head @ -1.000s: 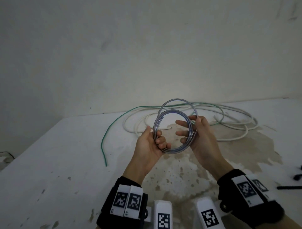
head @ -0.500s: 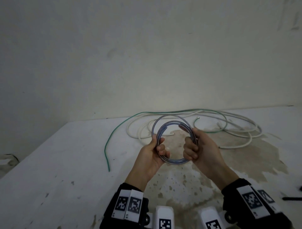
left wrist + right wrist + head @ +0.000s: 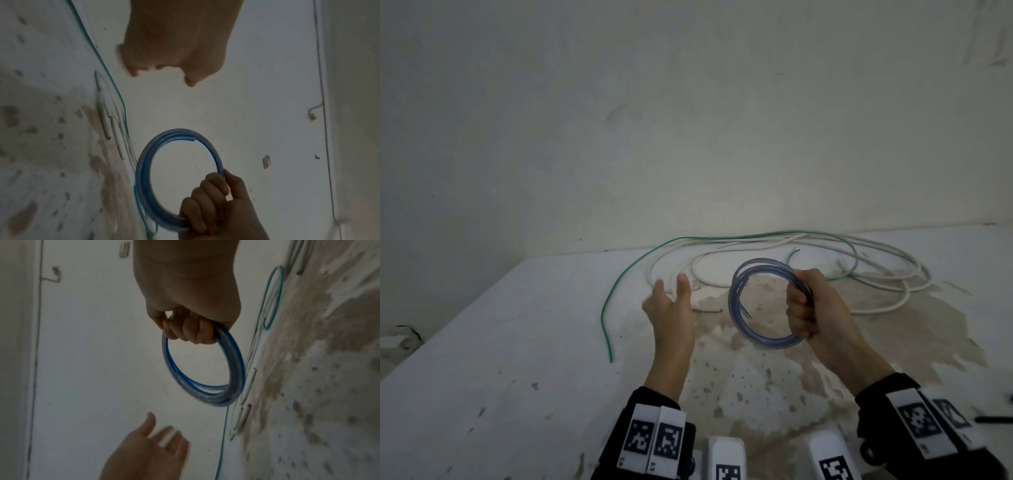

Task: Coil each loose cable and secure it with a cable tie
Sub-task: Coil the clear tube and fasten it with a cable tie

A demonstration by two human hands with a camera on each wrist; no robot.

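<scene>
Stained table (image 3: 517,359); right hand (image 3: 813,308) hides blue coil's (image 3: 736,301) side.

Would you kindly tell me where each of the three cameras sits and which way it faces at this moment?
Head: worn on the head, facing forward and down at the table; both forearms, open left hand, right hand gripping the blue coil.
Left wrist: looks along the left hand toward the coil.
Right wrist: looks along the right hand at the coil; the left hand shows below.
All three share the coil, both hands, and the green cable.
</scene>
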